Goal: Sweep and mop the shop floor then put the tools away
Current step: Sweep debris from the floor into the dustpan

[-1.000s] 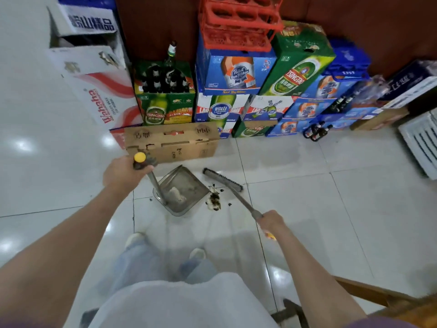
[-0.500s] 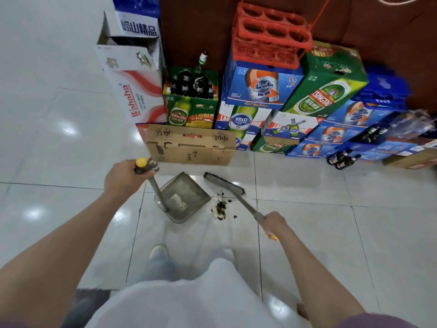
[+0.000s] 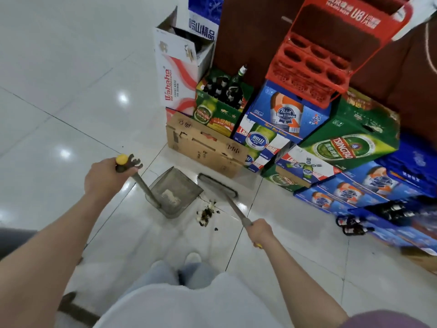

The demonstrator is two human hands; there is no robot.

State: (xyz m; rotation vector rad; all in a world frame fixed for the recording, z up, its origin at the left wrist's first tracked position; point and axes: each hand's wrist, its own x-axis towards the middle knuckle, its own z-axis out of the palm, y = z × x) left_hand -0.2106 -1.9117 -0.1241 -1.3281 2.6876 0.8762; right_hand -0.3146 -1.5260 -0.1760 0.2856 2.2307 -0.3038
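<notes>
A small heap of dark debris (image 3: pixel 207 214) lies on the white tiled floor (image 3: pixel 71 129), just beside the open mouth of the metal dustpan (image 3: pixel 173 194), which already carries a pale scrap inside. The broom (image 3: pixel 218 185) has its bristle head down on the tile just beyond the heap, near the brown cardboard box (image 3: pixel 205 147) that fronts the stacked beer cartons (image 3: pixel 350 136). The step in hand looks like gathering this heap into the pan; done well, it would call for the pan's lip pressed flat to the tile and short, low strokes toward the mouth, so crumbs neither slide under the edge nor scatter toward the cartons. The left hand (image 3: pixel 106 177), arm stretched forward, has its grip curled round the top of the pan's upright handle under the yellow cap. The right hand (image 3: pixel 259 230), arm also extended, has its grip wrapped round the slanting broom handle.
</notes>
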